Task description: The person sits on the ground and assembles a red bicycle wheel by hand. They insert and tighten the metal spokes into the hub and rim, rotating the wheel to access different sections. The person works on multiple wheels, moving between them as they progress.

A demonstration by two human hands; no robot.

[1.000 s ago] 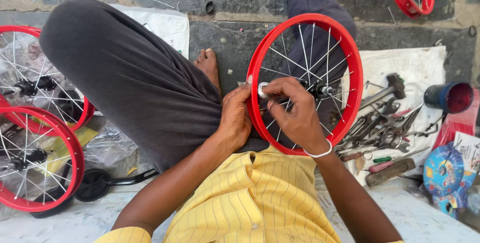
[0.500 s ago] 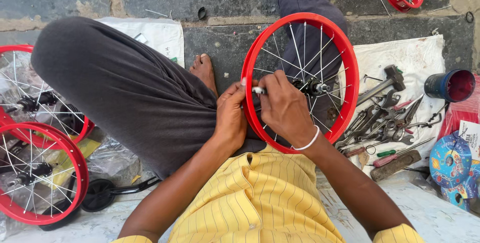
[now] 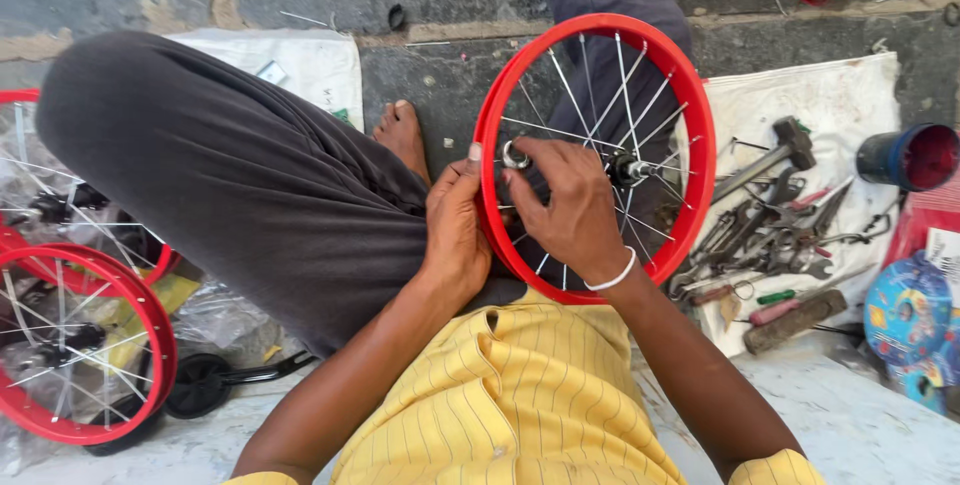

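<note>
Red-painted steel: a small spoked wheel rim (image 3: pixel 690 145) stands on edge in the lap, resting against the far leg, its hub (image 3: pixel 632 167) and axle pointing out to the person's right.

Head view, the only one. Left hand (image 3: pixel 455 230) clasps the rim's left arc from outside, palm against the red wall, thumb up along the edge. Right hand (image 3: pixel 570 210) lies inside the wheel, across the spokes, fingers pinching a small round silver tool (image 3: pixel 516 156) just beside the inner face of the rim, by the left thumb. Whether the tool sits on a spoke end I cannot tell; it is too small. Both hands closed and busy, neither free.

Key relation: the work point is on the rim's left arc, between the two hands, which nearly touch there. The right hand holds the tool; the left only steadies. The hub is just to the right of the right knuckles.

Around: hand tools and a hammer (image 3: pixel 775 160) on white cloth (image 3: pixel 850 95) to the right; more red wheels (image 3: pixel 85 355) at left.
</note>
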